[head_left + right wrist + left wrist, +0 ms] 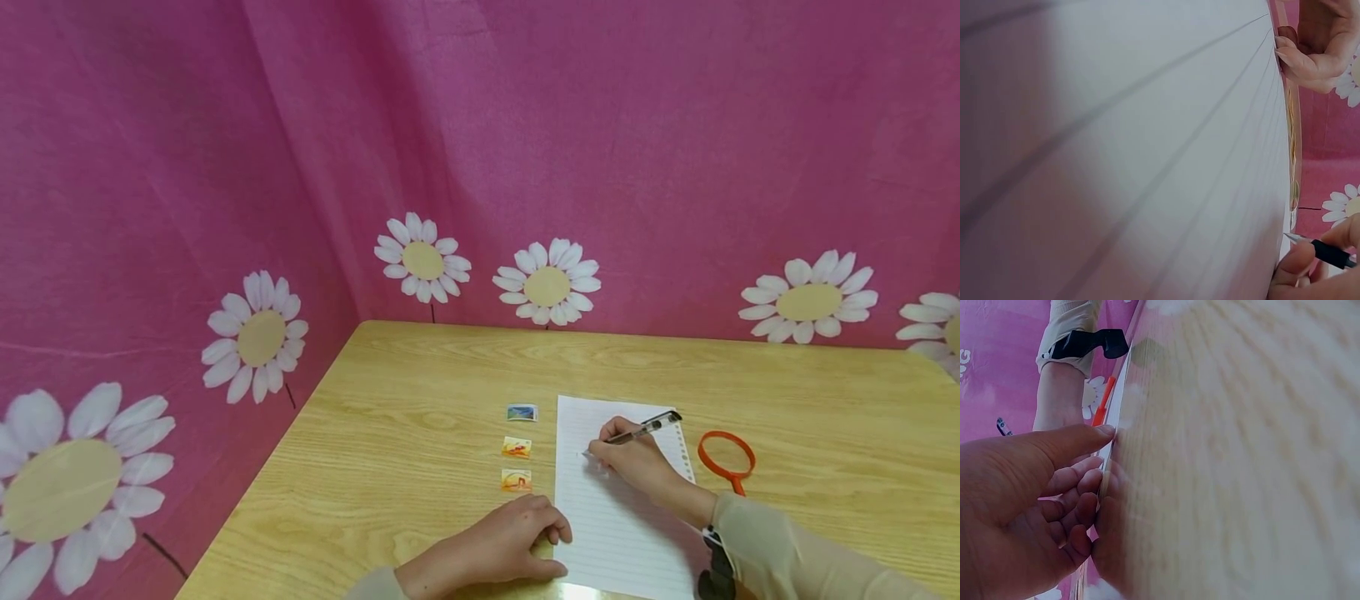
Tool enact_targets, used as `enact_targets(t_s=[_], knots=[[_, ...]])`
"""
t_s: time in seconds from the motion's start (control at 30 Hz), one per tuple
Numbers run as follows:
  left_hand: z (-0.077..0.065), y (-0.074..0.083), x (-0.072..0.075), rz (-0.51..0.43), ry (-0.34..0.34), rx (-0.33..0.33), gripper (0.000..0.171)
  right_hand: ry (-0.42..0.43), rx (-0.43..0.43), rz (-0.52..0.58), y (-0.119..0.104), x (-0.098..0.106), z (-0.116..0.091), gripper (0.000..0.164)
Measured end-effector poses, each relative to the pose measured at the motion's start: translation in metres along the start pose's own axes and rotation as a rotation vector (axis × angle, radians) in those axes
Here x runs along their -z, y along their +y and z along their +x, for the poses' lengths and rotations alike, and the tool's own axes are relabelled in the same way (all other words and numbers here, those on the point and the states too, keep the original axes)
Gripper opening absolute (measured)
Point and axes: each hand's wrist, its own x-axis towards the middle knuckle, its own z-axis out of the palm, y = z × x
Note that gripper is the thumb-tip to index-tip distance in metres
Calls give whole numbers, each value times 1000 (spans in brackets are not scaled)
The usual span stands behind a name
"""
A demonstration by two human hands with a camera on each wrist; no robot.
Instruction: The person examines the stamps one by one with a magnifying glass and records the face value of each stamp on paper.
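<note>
In the head view a lined sheet of paper (600, 533) with punched holes along its right edge lies on the table. My right hand (637, 462) rests on it, pinching a pen (652, 423) whose tip meets the upper left of the page; the tip (1291, 237) also shows at the paper in the right wrist view. My left hand (517, 537) rests at the sheet's left edge, its fingers and thumb loosely bent over the border. Three small picture stamps stand in a column left of the sheet: a blue one (522, 412) and two orange-yellow ones (517, 448) below.
A red-rimmed magnifying glass (752, 457) lies right of the paper, its handle partly behind the right sleeve. The wooden table (405, 400) meets a pink curtain (600, 150) with white daisies at the back and left. A black strap (717, 567) circles the right wrist.
</note>
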Motion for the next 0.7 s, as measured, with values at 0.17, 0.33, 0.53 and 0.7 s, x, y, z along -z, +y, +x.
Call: enact_targets(t_s=[0.17,0.33,0.53,0.7], knots=[[0,1,1,-4,-2,4,23,-22,20,13,0,1,0,15],[0,1,1,-4,-9,8,23,-30,-1,16,-1,2,1,14],[1,1,1,2,-4,10,23,-52,16,27,1,2,2,14],[1,0,-1,8,0,5,24,-60,22,23,1,3,0,14]])
